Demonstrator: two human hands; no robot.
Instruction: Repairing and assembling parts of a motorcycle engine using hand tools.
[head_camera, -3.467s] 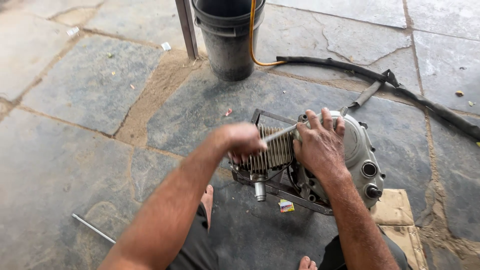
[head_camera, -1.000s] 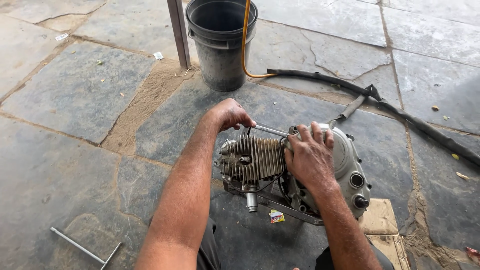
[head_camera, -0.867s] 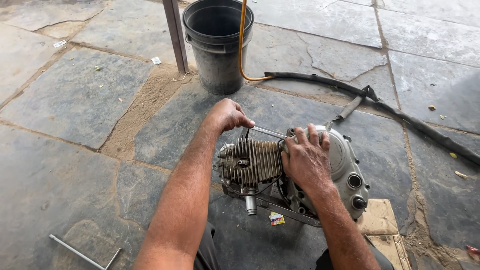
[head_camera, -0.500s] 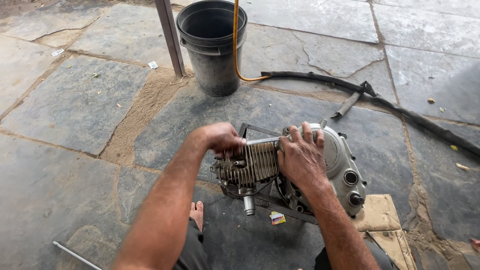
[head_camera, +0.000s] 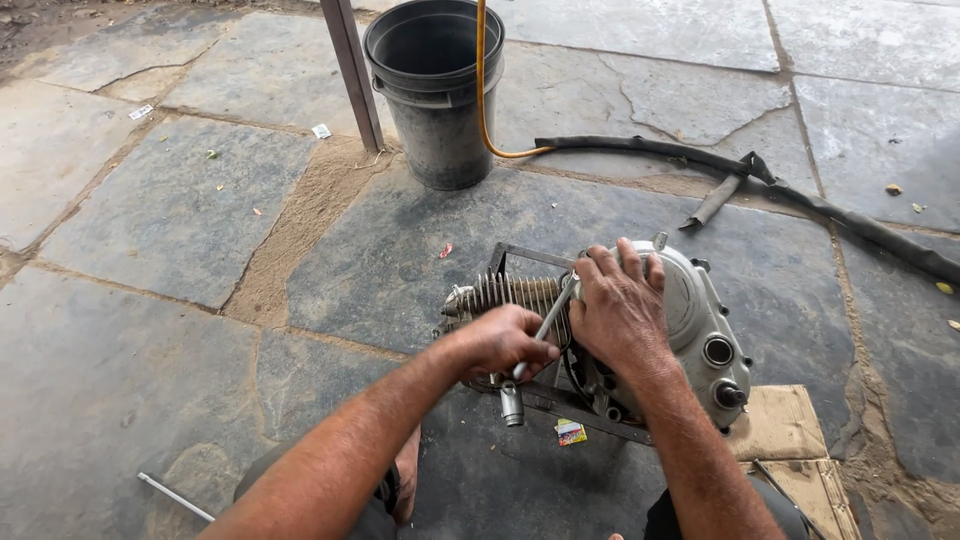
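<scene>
Grey-metal, finned small engine (head_camera: 610, 330) sits in a dark steel frame on the stone paving, near the person. From the head view, the left hand (head_camera: 500, 342) has its fingers curled tight around a slim silver bar-shaped tool (head_camera: 545, 325), whose long axis slants from near-left up to far-right across the cooling fins. The right hand (head_camera: 620, 312) lies just right of it, fingers spread and pressed flat on the rounded side cover, gripping nothing. A black plastic bucket (head_camera: 438, 95) with a yellow hose stands farther off, well apart.
</scene>
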